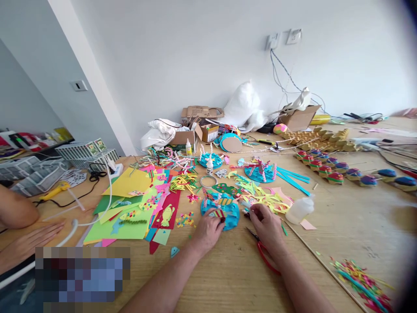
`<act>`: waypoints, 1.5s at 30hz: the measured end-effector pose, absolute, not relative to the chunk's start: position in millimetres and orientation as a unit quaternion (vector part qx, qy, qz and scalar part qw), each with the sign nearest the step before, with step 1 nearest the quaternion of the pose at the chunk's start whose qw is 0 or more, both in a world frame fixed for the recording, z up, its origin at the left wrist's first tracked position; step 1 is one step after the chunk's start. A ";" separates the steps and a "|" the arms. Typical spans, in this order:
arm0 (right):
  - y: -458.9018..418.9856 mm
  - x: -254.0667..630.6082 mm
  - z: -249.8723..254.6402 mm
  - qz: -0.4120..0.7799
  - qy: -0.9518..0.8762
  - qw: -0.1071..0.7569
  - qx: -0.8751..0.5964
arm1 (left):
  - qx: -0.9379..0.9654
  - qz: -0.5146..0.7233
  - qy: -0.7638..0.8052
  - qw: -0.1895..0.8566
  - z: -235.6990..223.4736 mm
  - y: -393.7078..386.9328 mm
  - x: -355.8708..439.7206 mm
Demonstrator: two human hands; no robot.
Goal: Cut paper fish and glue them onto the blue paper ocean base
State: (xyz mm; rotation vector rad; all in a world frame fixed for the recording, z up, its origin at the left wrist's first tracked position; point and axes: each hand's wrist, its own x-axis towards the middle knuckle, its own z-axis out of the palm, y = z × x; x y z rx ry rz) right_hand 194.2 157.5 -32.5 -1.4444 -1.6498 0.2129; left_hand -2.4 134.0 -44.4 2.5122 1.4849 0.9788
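My left hand [207, 231] rests with curled fingers on the near edge of a blue round paper craft piece [230, 217] decorated with a striped fish, pinching it. My right hand [265, 224] sits just right of that piece, fingers closed in a pinch on a small bit near the craft's right rim; what it holds is too small to name. Red-handled scissors [264, 255] lie on the wooden table [342, 226] under my right wrist. A white glue bottle [300, 209] lies tipped over to the right of my right hand.
Coloured paper sheets [130, 204] and scraps cover the table's left middle. Another person's hand [28, 241] lies flat at the far left. More blue crafts [260, 171], cardboard boxes [298, 118], painted egg-carton pieces [339, 167], a thin wooden stick [322, 263] and paper strips [365, 282] surround the area.
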 end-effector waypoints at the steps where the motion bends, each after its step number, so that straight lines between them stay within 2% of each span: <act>1: 157.9 194.1 -32.1 0.083 -0.669 0.455 -0.582 | 0.817 0.318 0.479 0.033 -44.2 134.0 -2.5; 45: 158.0 188.4 -22.1 0.056 -0.712 0.428 -0.554 | 0.815 0.311 0.488 0.042 -43.6 132.7 -4.3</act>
